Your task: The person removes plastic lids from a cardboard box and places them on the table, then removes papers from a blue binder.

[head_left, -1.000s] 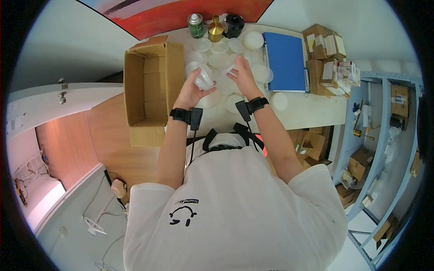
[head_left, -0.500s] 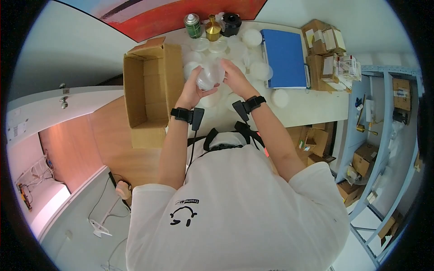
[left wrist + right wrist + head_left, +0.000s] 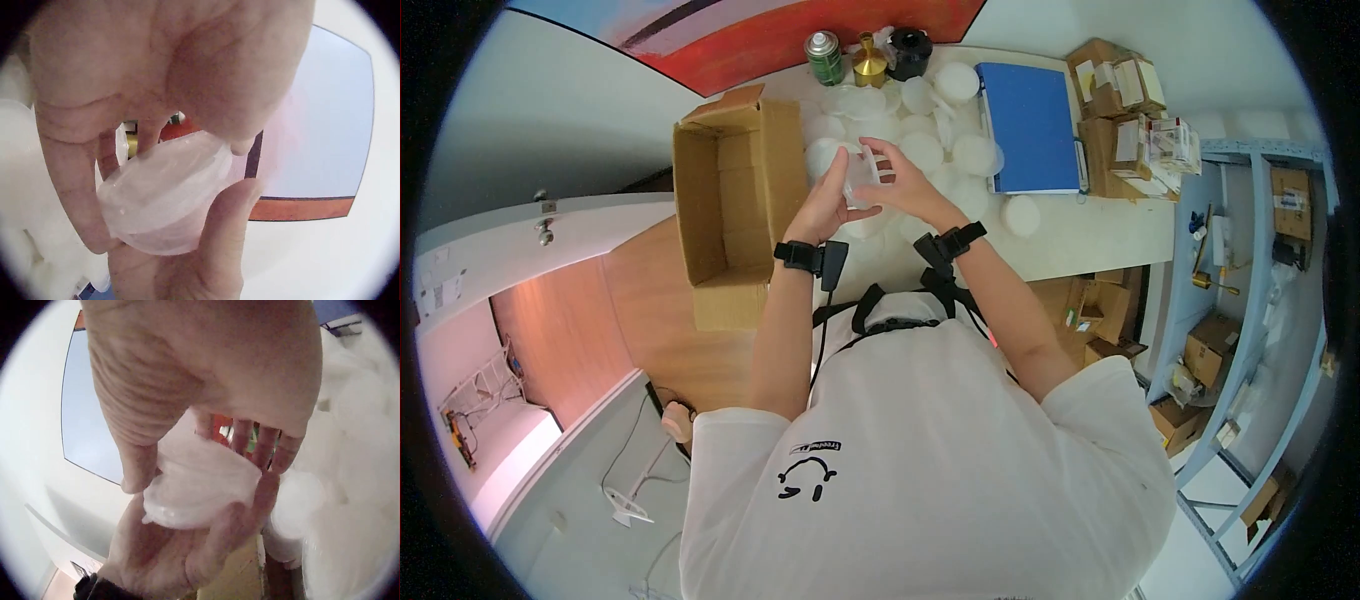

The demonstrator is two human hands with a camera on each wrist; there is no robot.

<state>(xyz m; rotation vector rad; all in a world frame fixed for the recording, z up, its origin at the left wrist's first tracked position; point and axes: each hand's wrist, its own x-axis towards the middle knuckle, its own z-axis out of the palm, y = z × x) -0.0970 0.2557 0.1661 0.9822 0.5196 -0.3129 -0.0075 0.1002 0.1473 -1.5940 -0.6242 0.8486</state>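
Observation:
Between the two hands is a translucent plastic container (image 3: 861, 176), tilted on its side; both wrist views show its pale rounded wall (image 3: 169, 190). The left hand (image 3: 826, 205) curls round it from the left, thumb along one side. From the right, the right hand (image 3: 907, 187) grips it with bent fingers and thumb. In the right wrist view the container (image 3: 200, 481) lies against the left palm, below the right hand (image 3: 212, 375). Many translucent round containers and lids (image 3: 921, 151) cover the table around the hands.
An empty-looking cardboard box (image 3: 741, 190) stands open at the left. Behind are a green can (image 3: 825, 62), a gold bottle (image 3: 869, 64) and a black object (image 3: 909, 52). To the right lie a blue folder (image 3: 1029, 130) and small cardboard boxes (image 3: 1112, 160).
The right hand has moved left and closed on the container beside the left hand. The container has turned onto its side between them.

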